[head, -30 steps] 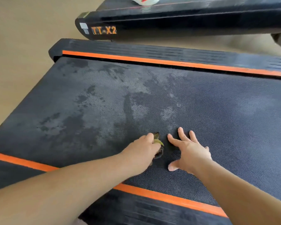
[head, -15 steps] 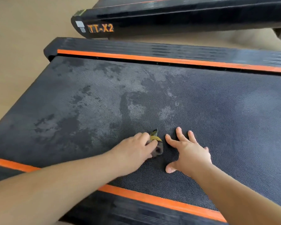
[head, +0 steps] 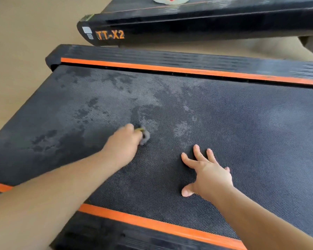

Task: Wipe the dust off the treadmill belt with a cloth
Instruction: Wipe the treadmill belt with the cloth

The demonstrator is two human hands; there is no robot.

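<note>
Seen from the head camera, a person leans over a treadmill belt [head: 242, 123], both bare forearms reaching forward from the lower edge of the frame. The left hand [head: 124, 141], blurred, sits knuckles-up with its fingers curled around a small dark cloth [head: 145, 136] that shows a yellow-green edge. The cloth pokes out at the fingertips and touches the belt near its middle, at the border of a pale, dusty patch. The right hand [head: 209, 173] lies palm-down on the belt, fingers straight and spread, thumb out to the side, holding nothing. It is near the left hand but apart from it.

By count: two hands, one cloth, two treadmills. The near treadmill carries two orange stripes, a far stripe [head: 170, 68] and a near stripe [head: 152, 223], each running along a black side rail beside the belt. Darker blotches mark the left half of the belt among the grey dust. The second treadmill [head: 197, 24] stands behind, marked with one orange "TT-X2" label [head: 110, 35]. One white object [head: 171, 0], cut off by the top edge, rests on it. The tan floor [head: 25, 42] shows at left.
</note>
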